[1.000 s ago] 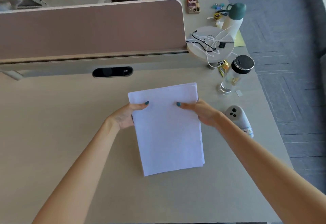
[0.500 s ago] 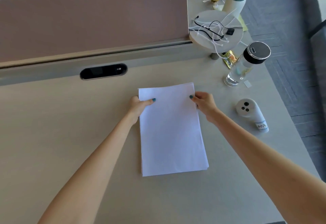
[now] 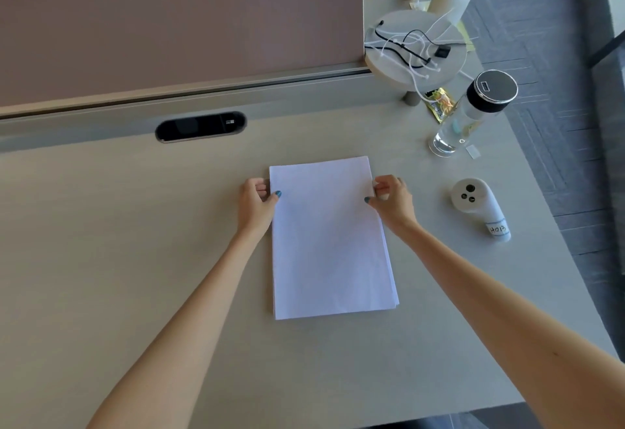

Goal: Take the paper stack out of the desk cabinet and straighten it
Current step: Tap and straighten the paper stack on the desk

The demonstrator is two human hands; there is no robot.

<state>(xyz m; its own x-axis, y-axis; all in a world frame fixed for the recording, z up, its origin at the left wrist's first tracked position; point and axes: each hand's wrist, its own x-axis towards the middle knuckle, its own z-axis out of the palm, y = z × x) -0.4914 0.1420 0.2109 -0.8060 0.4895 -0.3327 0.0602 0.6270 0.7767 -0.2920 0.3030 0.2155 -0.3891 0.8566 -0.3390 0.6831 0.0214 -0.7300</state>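
A white paper stack (image 3: 329, 242) lies flat on the beige desk (image 3: 118, 242), long side pointing away from me. Its sheets are slightly fanned at the lower right corner. My left hand (image 3: 255, 203) grips the stack's left edge near the far end, thumb on top. My right hand (image 3: 394, 200) grips the right edge opposite, thumb on the top sheet and fingers curled at the side. The desk cabinet is not in view.
A pink divider panel (image 3: 176, 26) runs along the back, with a black cable slot (image 3: 201, 126) below it. To the right stand a clear bottle with a black lid (image 3: 473, 114), a white handheld device (image 3: 478, 205) and a round stand with cables (image 3: 414, 48). The desk edge runs at right.
The stack has gone from held tilted above the desk to lying flat on it. Both hands slid outward from the sheet's face to its side edges.
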